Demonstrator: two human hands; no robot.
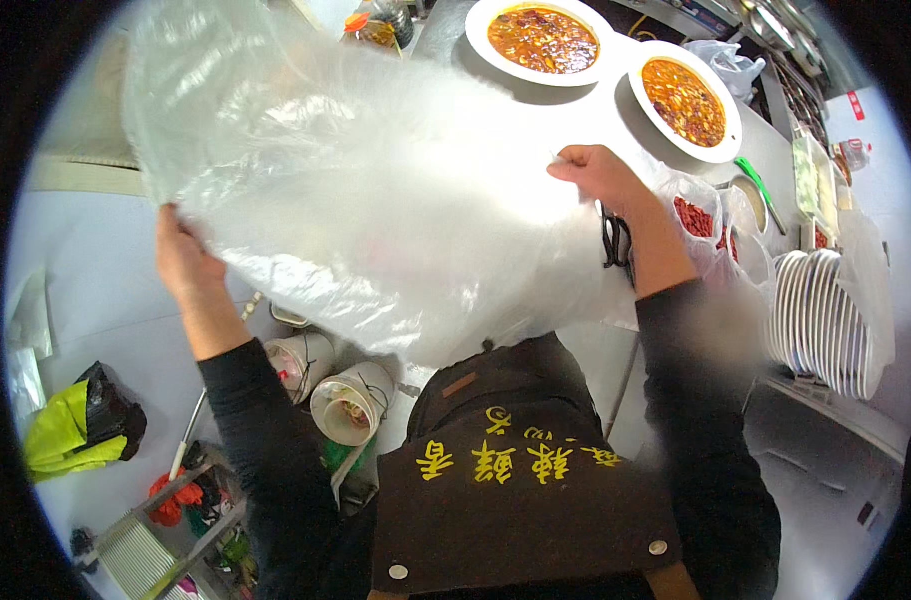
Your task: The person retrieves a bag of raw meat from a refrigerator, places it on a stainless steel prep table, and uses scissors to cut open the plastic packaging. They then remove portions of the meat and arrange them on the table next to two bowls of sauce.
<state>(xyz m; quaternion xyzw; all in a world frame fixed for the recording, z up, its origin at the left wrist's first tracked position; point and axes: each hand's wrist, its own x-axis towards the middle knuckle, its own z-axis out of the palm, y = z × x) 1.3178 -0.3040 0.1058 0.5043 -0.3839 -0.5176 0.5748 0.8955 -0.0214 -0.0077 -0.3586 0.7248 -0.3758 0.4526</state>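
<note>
A large translucent plastic sheet or bag [365,217] is spread in the air before me and hides much of the counter. On its left edge my left hand [186,259] grips the film, the fingertips partly behind it. My right hand [599,176] pinches the opposite edge between thumb and fingers. Just below that hand lie the black handles of scissors [615,238]. Beyond the film two white bowls [543,41] [684,101] hold a red, oily dish with pieces in it.
Clear bags of dried red chillies [694,216] and a rack of upright plates [823,322] stand at the right. A green-handled utensil [755,184] lies near a round container. White buckets [348,405] sit low at left, beside a metal-framed shelf [170,525].
</note>
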